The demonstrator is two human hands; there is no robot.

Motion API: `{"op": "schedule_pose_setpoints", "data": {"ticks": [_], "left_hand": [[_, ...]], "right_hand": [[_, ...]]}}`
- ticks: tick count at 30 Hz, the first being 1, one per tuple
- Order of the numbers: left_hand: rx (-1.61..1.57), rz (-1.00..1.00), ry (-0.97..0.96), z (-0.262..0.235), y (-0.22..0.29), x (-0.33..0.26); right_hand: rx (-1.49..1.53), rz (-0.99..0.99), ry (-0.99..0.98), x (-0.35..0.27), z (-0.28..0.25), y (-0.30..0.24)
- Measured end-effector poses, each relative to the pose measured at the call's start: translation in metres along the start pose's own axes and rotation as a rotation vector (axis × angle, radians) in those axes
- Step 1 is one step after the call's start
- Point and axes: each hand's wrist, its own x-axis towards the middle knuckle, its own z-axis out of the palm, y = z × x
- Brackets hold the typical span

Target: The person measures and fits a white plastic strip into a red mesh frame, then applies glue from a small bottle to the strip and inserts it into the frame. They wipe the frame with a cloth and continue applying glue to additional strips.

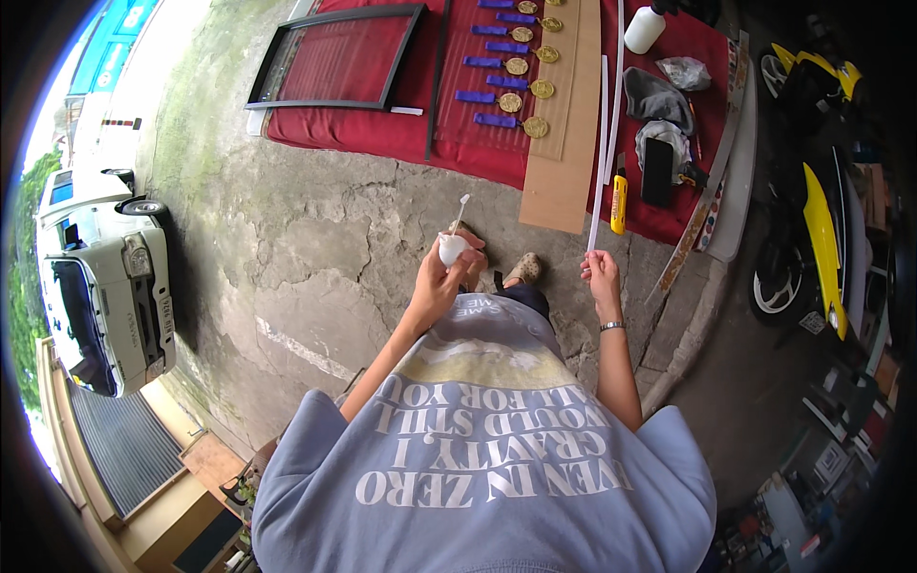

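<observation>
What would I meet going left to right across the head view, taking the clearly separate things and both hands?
White vehicle → black frame → left hand holding a small white bottle → right hand pinching a long white strip → black phone → lower yellow motorcycle.

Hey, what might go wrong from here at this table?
The strip pinched in your right hand runs close beside the cutter, near the edge of the red cloth; swinging it might knock the cutter off.
The board sticks out past that edge, so bumping it could disturb the medals alongside.
</observation>
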Motion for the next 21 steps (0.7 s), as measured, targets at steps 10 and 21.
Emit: {"op": "schedule_pose_setpoints", "data": {"ticks": [10,21], "left_hand": [[0.048,0.008,-0.004,-0.005,0.001,0.001],[0.082,0.019,-0.066,-0.002,0.013,0.001]], "right_hand": [[-0.155,0.111,-0.514,-0.032,0.011,0.031],[-0.017,0.000,-0.659,-0.042,0.047,0.002]]}}
